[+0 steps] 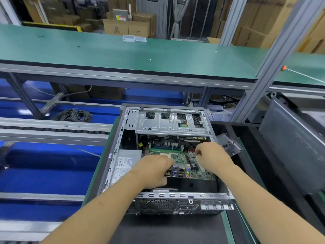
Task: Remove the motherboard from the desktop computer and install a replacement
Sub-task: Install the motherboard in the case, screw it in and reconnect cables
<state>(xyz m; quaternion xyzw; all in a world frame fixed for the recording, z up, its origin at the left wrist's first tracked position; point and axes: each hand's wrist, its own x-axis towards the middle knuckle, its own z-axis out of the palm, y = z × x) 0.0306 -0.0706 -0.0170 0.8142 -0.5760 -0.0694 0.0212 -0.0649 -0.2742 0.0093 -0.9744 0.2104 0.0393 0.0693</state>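
An open grey metal desktop computer case (168, 196) lies on its side on a dark mat over the green-edged workbench (228, 226), a loose grey metal panel (230, 144) lying just beside it.

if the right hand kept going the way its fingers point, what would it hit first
The right hand points left across the motherboard. Going on, it would probably meet the left hand at the rear port block, though depth is unclear.

Computer case (121, 138): bare sheet metal, dull silver. Drive cage (168, 123): stamped metal, slight sheen. Motherboard (181, 158): green circuit board, matt. Power supply (123, 164): grey metal, paper label. Upper bench top (123, 53): green mat, smooth, matt. Cardboard boxes (126, 27) behind.
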